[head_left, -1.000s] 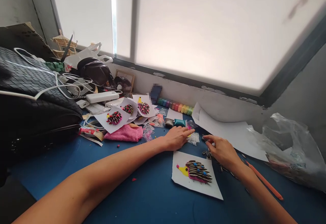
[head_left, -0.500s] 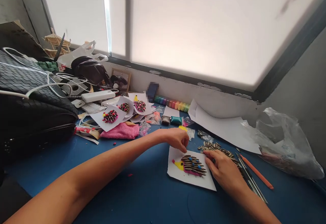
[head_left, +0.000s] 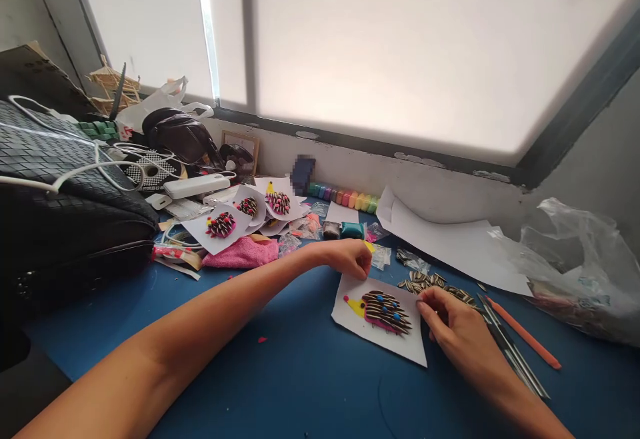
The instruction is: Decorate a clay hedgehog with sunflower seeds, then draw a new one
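Observation:
A white paper card carries a hedgehog picture: yellow face, pink nose, magenta body, striped sunflower seeds as spines and small blue balls among them. My left hand is closed at the card's upper left edge, its fingertips curled out of sight. My right hand pinches the upper right edge between thumb and forefinger. The card looks slightly tilted, its far edge higher. Just behind my right hand lies a pile of loose sunflower seeds.
Several finished hedgehog cards lie at the left behind a pink cloth. A row of coloured clay lines the wall. Metal tools and an orange stick lie right, near a plastic bag. A black bag stands left.
The card has shifted a little away from me and its far edge appears raised. My left fingers have closed at its edge, while my right hand has moved slightly right along its corner.

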A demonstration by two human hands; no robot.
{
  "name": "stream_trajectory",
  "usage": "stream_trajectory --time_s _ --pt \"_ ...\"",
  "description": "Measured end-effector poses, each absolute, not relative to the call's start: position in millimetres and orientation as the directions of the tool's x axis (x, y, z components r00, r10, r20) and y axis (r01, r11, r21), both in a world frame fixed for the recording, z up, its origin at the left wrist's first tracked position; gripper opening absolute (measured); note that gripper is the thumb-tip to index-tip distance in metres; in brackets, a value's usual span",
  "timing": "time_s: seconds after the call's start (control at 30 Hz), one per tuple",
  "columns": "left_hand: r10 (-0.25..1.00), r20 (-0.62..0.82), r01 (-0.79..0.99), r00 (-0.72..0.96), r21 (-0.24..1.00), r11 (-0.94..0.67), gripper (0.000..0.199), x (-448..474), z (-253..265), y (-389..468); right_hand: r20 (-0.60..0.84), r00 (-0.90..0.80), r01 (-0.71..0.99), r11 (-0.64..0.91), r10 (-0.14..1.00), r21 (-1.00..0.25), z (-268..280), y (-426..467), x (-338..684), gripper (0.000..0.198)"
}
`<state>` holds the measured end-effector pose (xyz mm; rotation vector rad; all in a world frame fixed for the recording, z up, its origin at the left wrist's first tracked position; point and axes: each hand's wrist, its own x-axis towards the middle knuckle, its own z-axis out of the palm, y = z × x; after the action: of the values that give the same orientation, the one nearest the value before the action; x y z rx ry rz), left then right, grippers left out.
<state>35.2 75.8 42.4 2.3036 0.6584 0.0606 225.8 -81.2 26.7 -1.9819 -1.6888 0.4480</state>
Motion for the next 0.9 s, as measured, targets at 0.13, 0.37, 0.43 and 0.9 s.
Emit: stream_trajectory --time_s 0.13,0.37,0.43,0.9 --pt "0.463 -0.142 0.396 0.875 0.758 -0.518 0.008 35 33 83 -0.037 0.202 0.738 -0.177 0.979 -0.651 26 -79 225 0.032" --pt "0.457 -0.132 0.332 0.88 0.859 -0.39 0.012 33 20 94 -0.281 0.164 0.668 -0.316 0.945 -0.674 26 -78 225 0.045" --pt "0.456 -0.135 0.321 0.88 0.876 -0.361 0.013 32 18 95 -0.305 0.146 0.666 -0.322 0.941 -0.673 27 -79 224 0.043" --pt "0.458 -0.135 0.399 0.878 0.735 -0.548 0.015 34 33 87 -0.191 0.1 0.751 -0.2 0.977 -0.629 21 -82 223 0.037"
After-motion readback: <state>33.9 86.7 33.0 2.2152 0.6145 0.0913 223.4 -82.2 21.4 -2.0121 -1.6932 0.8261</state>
